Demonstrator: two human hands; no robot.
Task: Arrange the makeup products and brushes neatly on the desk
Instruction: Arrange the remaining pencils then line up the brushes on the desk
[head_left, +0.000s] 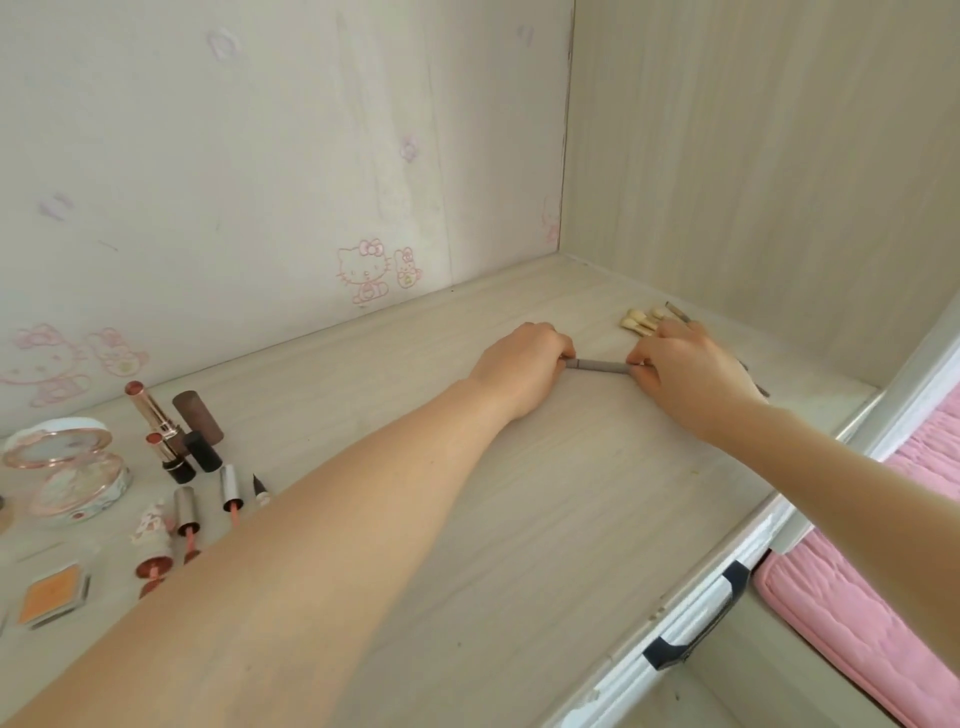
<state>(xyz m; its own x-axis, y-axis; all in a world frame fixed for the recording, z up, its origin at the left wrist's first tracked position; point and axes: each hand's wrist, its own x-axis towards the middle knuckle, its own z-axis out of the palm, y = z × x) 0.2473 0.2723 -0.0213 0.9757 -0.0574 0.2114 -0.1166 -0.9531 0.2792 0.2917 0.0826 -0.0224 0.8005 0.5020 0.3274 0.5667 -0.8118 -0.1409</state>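
The grey pencil (597, 366) is pinched at both ends.
The left hand (524, 364) and right hand (685, 374) each grip one end, low over the desk (519, 519), just beside the makeup brushes (641, 319). The right hand overlaps the brush handles, so its withdrawal may scatter them, and the released grey pencil may roll.

A slim grey makeup pencil (597, 366) lies level across the far middle of the pale wooden desk (519, 519), its ends pinched by the left hand (524, 358) and the right hand (685, 374). Just beyond it, at the far right, a small cluster of pale-bristled brushes (641, 321) lies flat, partly hidden by the right hand. At the near left lie an open round pink floral compact (67, 467), an uncapped rose-gold lipstick (153, 410) beside a brown cylindrical cap (197, 415), a shorter black lipstick (169, 457), two silver-handled lip wands (230, 486) and a square orange powder pan (52, 597).
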